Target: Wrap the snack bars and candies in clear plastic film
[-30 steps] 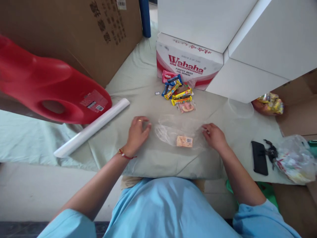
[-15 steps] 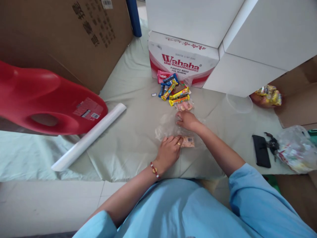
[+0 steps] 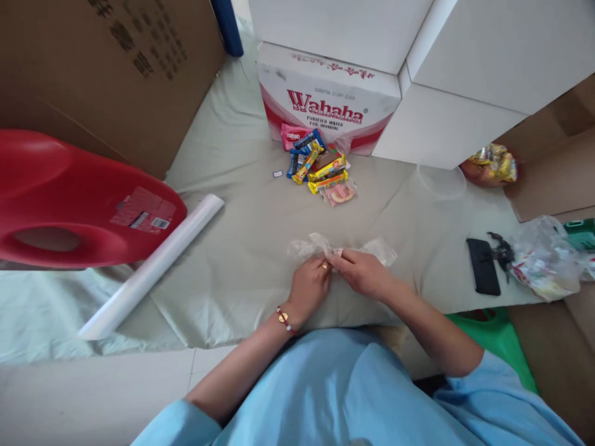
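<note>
My left hand (image 3: 309, 286) and my right hand (image 3: 365, 274) meet at the middle of the pale green cloth (image 3: 242, 248). Both are closed on a crumpled clear plastic wrap (image 3: 310, 247) whose ends stick out to either side of them. The small orange snack packet that lay in the wrap is hidden under my fingers. A heap of several wrapped snacks (image 3: 318, 167) lies further back, in front of the Wahaha carton (image 3: 325, 102).
A white roll (image 3: 153, 266) and a red plastic jug (image 3: 69, 198) lie at the left. A black phone (image 3: 483, 266), keys (image 3: 501, 253) and a filled clear bag (image 3: 542, 260) sit at the right. White boxes (image 3: 465, 68) and a brown carton (image 3: 106, 68) stand behind.
My hands came together from either side of the spread wrap. The wrap is now bunched up around the orange packet, which no longer shows.
</note>
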Tool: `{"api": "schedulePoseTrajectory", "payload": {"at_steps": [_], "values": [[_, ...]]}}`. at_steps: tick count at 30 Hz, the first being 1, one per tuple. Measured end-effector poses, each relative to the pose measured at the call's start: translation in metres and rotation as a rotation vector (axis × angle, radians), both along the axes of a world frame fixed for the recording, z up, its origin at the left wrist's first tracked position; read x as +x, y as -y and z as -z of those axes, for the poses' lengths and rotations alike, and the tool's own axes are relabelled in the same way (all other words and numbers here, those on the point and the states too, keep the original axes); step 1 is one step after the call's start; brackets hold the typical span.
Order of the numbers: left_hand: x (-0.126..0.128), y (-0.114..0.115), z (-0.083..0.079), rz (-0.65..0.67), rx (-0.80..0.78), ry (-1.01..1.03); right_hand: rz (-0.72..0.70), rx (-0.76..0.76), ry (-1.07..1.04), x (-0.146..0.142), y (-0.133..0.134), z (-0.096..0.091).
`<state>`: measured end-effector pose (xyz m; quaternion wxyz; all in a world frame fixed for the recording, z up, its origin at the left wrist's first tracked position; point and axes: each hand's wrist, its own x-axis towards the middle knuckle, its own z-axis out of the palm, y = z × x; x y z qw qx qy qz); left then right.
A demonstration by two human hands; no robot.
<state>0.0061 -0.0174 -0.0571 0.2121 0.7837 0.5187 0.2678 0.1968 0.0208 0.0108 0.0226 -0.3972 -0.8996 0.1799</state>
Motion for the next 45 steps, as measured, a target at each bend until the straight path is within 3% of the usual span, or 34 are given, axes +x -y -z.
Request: {"api": "schedulePoseTrajectory", "payload": {"at_steps": [3, 8, 10, 14, 17, 20, 23, 26, 29, 31, 33, 35, 37, 41, 45], "values": [[-0.017, 0.006, 0.002, -0.066, -0.025, 0.182, 0.075, -0.021, -0.027, 0.005, 0.013, 0.016], [-0.043, -0.001, -0.004, -0.564, 0.020, 0.295, 0.070, 0.003, 0.039, -0.006, 0.017, 0.019], [-0.045, -0.011, -0.005, -0.627, 0.044, 0.221, 0.078, 0.017, 0.037, -0.010, 0.018, 0.017], [-0.038, -0.023, -0.009, -0.444, -0.013, 0.059, 0.062, -0.008, -0.174, -0.006, 0.020, 0.015], [-0.032, -0.019, -0.022, -0.385, -0.109, 0.187, 0.071, -0.042, -0.372, 0.003, 0.023, 0.018], [-0.022, -0.014, -0.040, -0.394, -0.177, 0.363, 0.105, -0.034, -0.432, 0.006, 0.027, 0.024], [-0.001, -0.013, -0.051, -0.244, -0.149, 0.420, 0.107, -0.043, -0.436, 0.003, 0.031, 0.031], [0.019, -0.018, -0.043, -0.025, -0.073, 0.328, 0.088, -0.081, -0.471, 0.004, 0.037, 0.032], [0.028, -0.023, -0.025, 0.070, 0.007, 0.161, 0.067, -0.133, -0.558, 0.015, 0.044, 0.026], [0.028, -0.022, -0.015, 0.090, 0.042, 0.076, 0.187, -0.099, -0.640, 0.027, 0.048, 0.024], [0.028, -0.019, -0.009, 0.092, 0.067, 0.018, 0.452, 0.060, -0.651, 0.038, 0.048, 0.028], [0.029, -0.014, -0.007, 0.087, 0.082, -0.037, 0.718, 0.242, -0.546, 0.047, 0.046, 0.039], [0.031, -0.010, -0.007, 0.091, 0.092, -0.096, 0.838, 0.305, -0.433, 0.052, 0.041, 0.052], [0.033, -0.006, -0.007, 0.082, 0.109, -0.173, 0.806, 0.144, -0.501, 0.059, 0.034, 0.061], [0.034, -0.005, -0.007, 0.075, 0.099, -0.225, 0.893, -0.129, -0.776, 0.057, 0.025, 0.040]]}}
